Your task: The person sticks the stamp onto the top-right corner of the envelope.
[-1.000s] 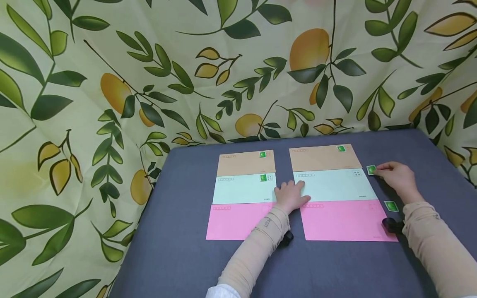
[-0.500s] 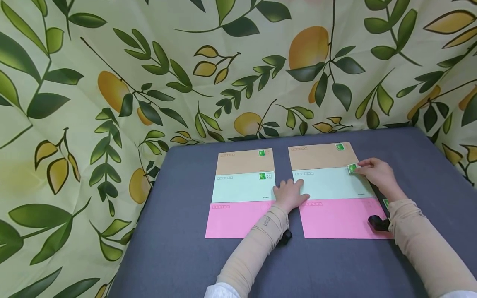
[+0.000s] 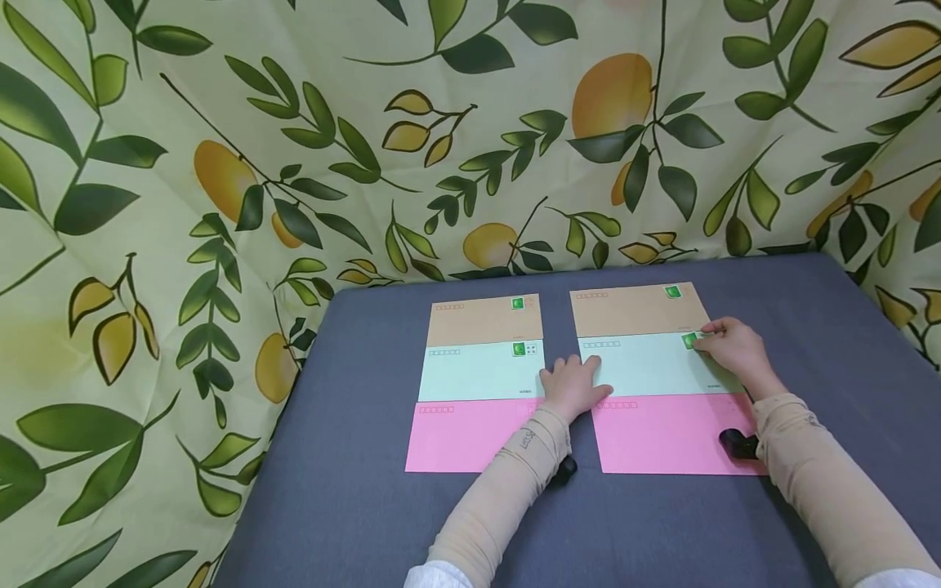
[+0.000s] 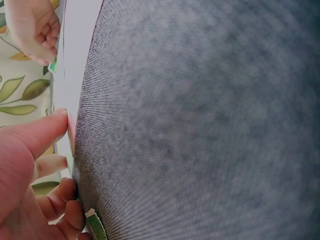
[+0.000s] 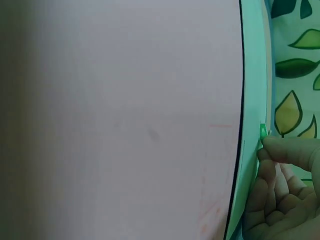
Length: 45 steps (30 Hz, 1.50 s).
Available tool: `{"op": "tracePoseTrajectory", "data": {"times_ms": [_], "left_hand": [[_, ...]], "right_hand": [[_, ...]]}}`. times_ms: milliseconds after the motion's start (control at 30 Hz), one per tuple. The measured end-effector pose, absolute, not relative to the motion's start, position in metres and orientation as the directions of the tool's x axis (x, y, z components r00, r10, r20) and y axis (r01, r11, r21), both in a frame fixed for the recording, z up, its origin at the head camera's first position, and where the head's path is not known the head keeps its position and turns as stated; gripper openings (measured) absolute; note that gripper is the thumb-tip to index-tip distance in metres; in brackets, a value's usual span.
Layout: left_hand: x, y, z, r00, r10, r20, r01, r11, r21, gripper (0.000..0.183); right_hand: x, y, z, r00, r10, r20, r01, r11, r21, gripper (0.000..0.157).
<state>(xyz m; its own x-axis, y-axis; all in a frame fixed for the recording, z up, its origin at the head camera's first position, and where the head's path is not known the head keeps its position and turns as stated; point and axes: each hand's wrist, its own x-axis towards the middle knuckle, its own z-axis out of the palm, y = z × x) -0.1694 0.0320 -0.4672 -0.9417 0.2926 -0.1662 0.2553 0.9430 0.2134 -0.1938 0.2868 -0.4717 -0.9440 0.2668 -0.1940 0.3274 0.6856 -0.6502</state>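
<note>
Pink envelopes [image 3: 662,437]: lying nearest me on the bench [image 3: 331,523].
Left hand [image 3: 572,388]: I'm spreading fingers at the left edge of the right mint envelope [image 3: 647,371].
Right hand [image 3: 735,351]: I'm pinching a green stamp [image 3: 689,341] at that envelope's upper right corner.

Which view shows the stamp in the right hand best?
Head: the stamp shows its green face, partly covered by the right hand. Right wrist shows it foreshortened; left wrist, just a small green piece.

Blue-grey table [image 3: 331,523]; on it left envelope column [image 3: 478,371], right envelope column [image 3: 647,367], each brown, pale blue, pink, far to near.
</note>
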Motion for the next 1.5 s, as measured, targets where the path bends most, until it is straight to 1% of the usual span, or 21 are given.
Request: {"op": "tracePoseTrajectory", "data": {"times_ms": [167, 433, 633, 800, 1000, 1200, 1367, 1500], "left_hand": [[-0.169, 0.033, -0.466, -0.943, 0.289, -0.163, 0.251, 0.943, 0.221, 0.051], [-0.169, 0.033, -0.461, -0.944, 0.290, -0.154, 0.254, 0.942, 0.219, 0.051], [-0.168, 0.030, -0.463, -0.944, 0.287, -0.160, 0.250, 0.944, 0.217, 0.050], [-0.165, 0.026, -0.465, -0.943, 0.285, -0.171, 0.248, 0.946, 0.208, 0.050], [-0.162, 0.024, -0.467, -0.945, 0.283, -0.167, 0.249, 0.948, 0.199, 0.052], [-0.163, 0.026, -0.465, -0.939, 0.304, -0.161, 0.272, 0.942, 0.194, 0.054], [-0.164, 0.026, -0.464, -0.932, 0.322, -0.164, 0.283, 0.933, 0.225, 0.054], [-0.165, 0.023, -0.462, -0.929, 0.331, -0.163, 0.272, 0.913, 0.305, 0.051]], "right_hand": [[-0.195, 0.285, -0.469, -0.942, 0.266, -0.203, 0.334, 0.700, -0.632, 0.040], [-0.195, 0.284, -0.462, -0.952, 0.240, -0.188, 0.305, 0.738, -0.602, 0.037], [-0.195, 0.277, -0.462, -0.967, 0.177, -0.183, 0.250, 0.795, -0.552, 0.028], [-0.192, 0.269, -0.466, -0.977, 0.150, -0.150, 0.207, 0.832, -0.515, 0.027], [-0.191, 0.266, -0.469, -0.978, 0.157, -0.136, 0.205, 0.831, -0.517, 0.026], [-0.190, 0.268, -0.468, -0.979, 0.159, -0.126, 0.202, 0.824, -0.529, 0.029], [-0.189, 0.270, -0.467, -0.982, 0.154, -0.111, 0.190, 0.828, -0.528, 0.029], [-0.186, 0.268, -0.460, -0.983, 0.156, -0.093, 0.181, 0.821, -0.542, 0.031]]}}
